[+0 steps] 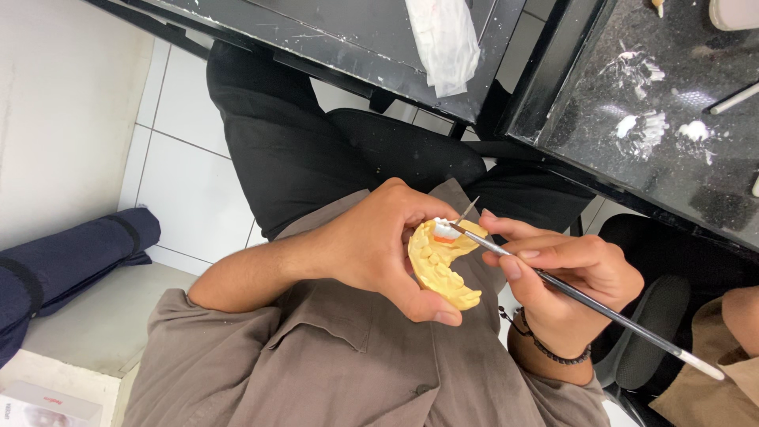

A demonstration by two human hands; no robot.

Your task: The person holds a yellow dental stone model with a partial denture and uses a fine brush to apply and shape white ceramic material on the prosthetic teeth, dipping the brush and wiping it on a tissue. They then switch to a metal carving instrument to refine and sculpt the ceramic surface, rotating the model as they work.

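Note:
My left hand [379, 245] grips a yellow dental cast [443, 265], a jaw model with a row of teeth, holding it in front of my chest. One tooth at its upper end is white with an orange base. My right hand [565, 277] holds a thin black-handled brush [601, 308] like a pen. The brush tip touches the white tooth on the cast. A dark bead bracelet sits on my right wrist.
A black worktop [672, 134] with white powder smears lies at the upper right. A clear plastic bag [447, 39] rests on a dark drawer front above. A rolled navy cloth [71, 257] lies at the left. Another person's arm [739, 316] shows at the right edge.

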